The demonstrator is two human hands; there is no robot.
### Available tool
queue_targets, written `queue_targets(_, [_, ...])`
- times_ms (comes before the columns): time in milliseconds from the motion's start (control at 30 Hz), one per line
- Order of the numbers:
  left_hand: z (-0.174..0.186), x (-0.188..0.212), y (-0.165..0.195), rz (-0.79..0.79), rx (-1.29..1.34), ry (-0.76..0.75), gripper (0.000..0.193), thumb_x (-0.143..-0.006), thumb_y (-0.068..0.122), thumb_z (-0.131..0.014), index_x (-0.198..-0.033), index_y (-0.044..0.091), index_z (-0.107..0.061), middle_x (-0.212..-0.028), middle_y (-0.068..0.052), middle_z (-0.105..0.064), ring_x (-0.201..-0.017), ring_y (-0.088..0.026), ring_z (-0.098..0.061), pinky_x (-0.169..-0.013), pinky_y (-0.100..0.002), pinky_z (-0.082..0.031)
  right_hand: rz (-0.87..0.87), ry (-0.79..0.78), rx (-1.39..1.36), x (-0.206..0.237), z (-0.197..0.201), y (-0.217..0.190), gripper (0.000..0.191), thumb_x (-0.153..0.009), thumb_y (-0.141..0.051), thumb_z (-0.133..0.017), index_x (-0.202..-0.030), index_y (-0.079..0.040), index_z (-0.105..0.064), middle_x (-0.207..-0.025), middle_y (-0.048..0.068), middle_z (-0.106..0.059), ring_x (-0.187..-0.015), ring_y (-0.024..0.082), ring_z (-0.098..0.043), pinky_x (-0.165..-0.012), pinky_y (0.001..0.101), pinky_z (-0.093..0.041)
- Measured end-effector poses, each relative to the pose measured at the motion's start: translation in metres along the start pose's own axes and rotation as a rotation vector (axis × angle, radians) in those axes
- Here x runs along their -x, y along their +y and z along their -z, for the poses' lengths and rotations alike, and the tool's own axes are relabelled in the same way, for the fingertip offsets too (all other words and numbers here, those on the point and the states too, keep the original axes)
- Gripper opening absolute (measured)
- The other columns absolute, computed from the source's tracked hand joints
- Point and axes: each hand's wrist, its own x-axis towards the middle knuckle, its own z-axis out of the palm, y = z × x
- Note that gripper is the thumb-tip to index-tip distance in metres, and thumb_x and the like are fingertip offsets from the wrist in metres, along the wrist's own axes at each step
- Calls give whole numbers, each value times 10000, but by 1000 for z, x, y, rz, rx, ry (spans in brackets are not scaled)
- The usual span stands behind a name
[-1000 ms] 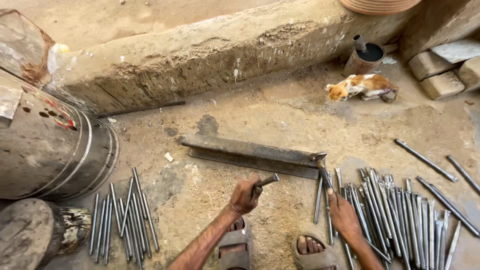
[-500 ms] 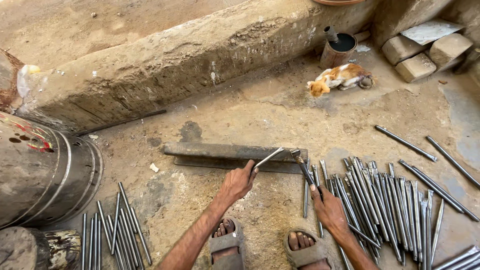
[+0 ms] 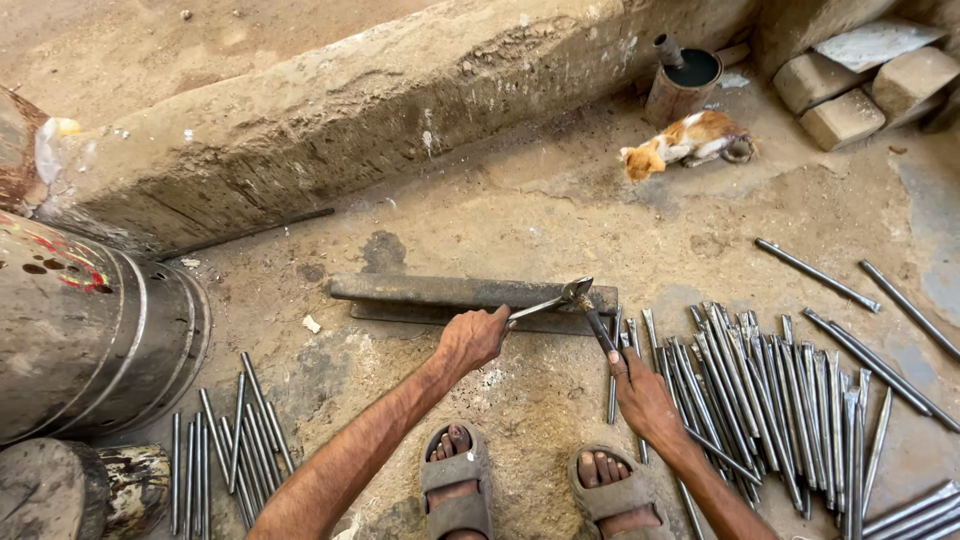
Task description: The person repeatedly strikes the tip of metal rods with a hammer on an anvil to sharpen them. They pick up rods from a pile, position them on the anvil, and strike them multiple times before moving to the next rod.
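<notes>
Just below frame centre, a long flat steel bar (image 3: pixel 450 292) lying across the dirt floor (image 3: pixel 560 210), its right end met by tongs (image 3: pixel 577 292). Left hand (image 3: pixel 473 338) closed in a fist round one thin tong handle, just below the bar's middle; right hand (image 3: pixel 643 392) lower and to the right, fingers wrapped on the other handle, which slants up-left to the tong head. Hands well apart, each clamped on its own handle; whether the tong head grips anything, too small to tell. Bar dark, rusty, straight-edged, with a second flat strip showing under its near edge. At right, a dense fan of grey metal rods (image 3: pixel 780 390), slim and round, a few loose ones farther toward the right edge. At lower left, a smaller bundle of rods (image 3: pixel 225 450) beside a big rusted drum (image 3: pixel 80 340) on its side. Along the top, a rough concrete kerb (image 3: pixel 330 120). At upper right, an orange-and-white cat (image 3: pixel 685 143) lying by a rusty can (image 3: pixel 682 85). Two sandalled feet (image 3: pixel 455 480) at the bottom edge.
</notes>
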Motion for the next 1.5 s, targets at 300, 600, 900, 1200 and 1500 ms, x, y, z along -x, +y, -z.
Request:
queue_targets(300, [-10, 2, -2, 19, 17, 45, 254, -1063, 294, -503, -1026, 45, -540, -625, -130, -634, -518, -315, -650, -454, -478, -503, 382, 279, -346, 46, 75, -36, 595, -1054, -551, -292, -1036, -32, -581, -633, 38, -510, -444, 120, -452, -303, 325, -386])
queue_targets(600, [-4, -2, -6, -110, -10, 385, 194, -991, 256, -572, -913, 79, -590, -637, -162, -646, -574, -378, -659, -509, -503, -512, 346, 420, 124, 13, 14, -29, 631, -1160, -578, -306, -1059, -75, -674, -603, 76, -516, -537, 102, -354, -413, 332, -352])
queue_targets(900, [-17, -1, -4, 31, 26, 30, 208, -1046, 222, -486, -989, 32, -548, -632, -160, -666, -540, -343, -692, -462, -477, -531, 271, 345, -160, 24, 17, -15, 618, -1097, -494, -223, -1228, 1, -568, -515, 33, -448, -340, 155, -396, -292, 361, -334])
queue_targets(1200, [-20, -6, -5, -156, -29, 352, 282, -1046, 290, -519, -924, 44, -585, -604, -144, -645, -526, -335, -654, -461, -473, -485, 171, 249, 12, 22, 39, -28, 632, -1115, -547, -320, -1126, -25, -676, -635, 190, -616, -519, 331, -601, -486, 491, -487])
queue_targets(1500, [-5, -10, -12, -109, -59, 300, 202, -987, 240, -554, -910, 55, -581, -597, -140, -629, -510, -313, -629, -446, -440, -447, 174, 208, 121, 26, 31, -61, 624, -1081, -524, -365, -1077, 11, -686, -897, 363, -673, -860, 577, -635, -782, 646, -512])
